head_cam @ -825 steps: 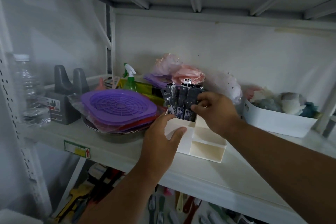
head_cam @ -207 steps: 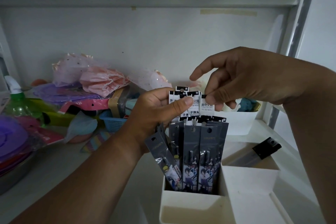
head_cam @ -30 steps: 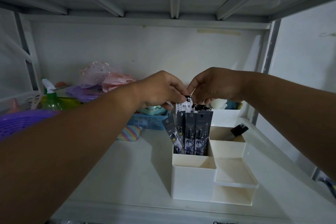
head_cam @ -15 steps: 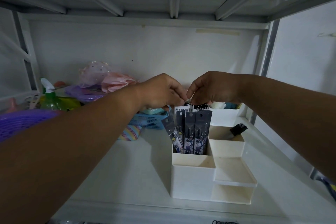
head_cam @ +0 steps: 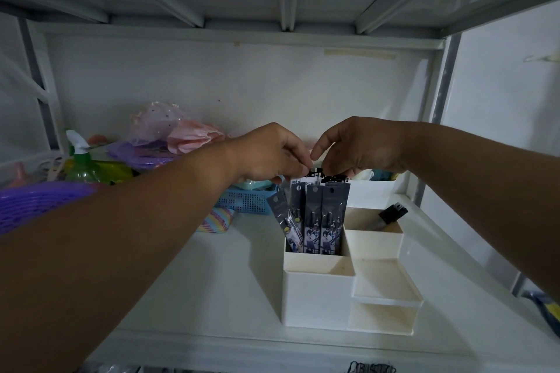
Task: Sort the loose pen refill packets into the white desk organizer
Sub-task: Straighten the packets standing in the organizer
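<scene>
The white desk organizer [head_cam: 316, 297] stands on the shelf in front of me. Several dark pen refill packets [head_cam: 321, 218] stand upright in its rear left compartment, one leaning out to the left. Both hands meet over their tops. My left hand [head_cam: 272, 154] pinches the white-topped packets at the back of the bunch. My right hand [head_cam: 357, 147] has its fingers curled down onto the same packet tops, pinching them. A single dark packet [head_cam: 391, 213] leans in the rear right compartment.
A blue mesh basket [head_cam: 242, 200] and a striped pouch [head_cam: 216, 221] lie left of the organizer. Further left are a purple strainer [head_cam: 33, 203], a green spray bottle [head_cam: 80, 166] and pink tulle items [head_cam: 178, 130]. A white bin [head_cam: 372, 189] sits behind my right hand.
Both hands have sunk slightly with the white-topped packets, which now sit lower behind the dark ones. The organizer has not moved.
</scene>
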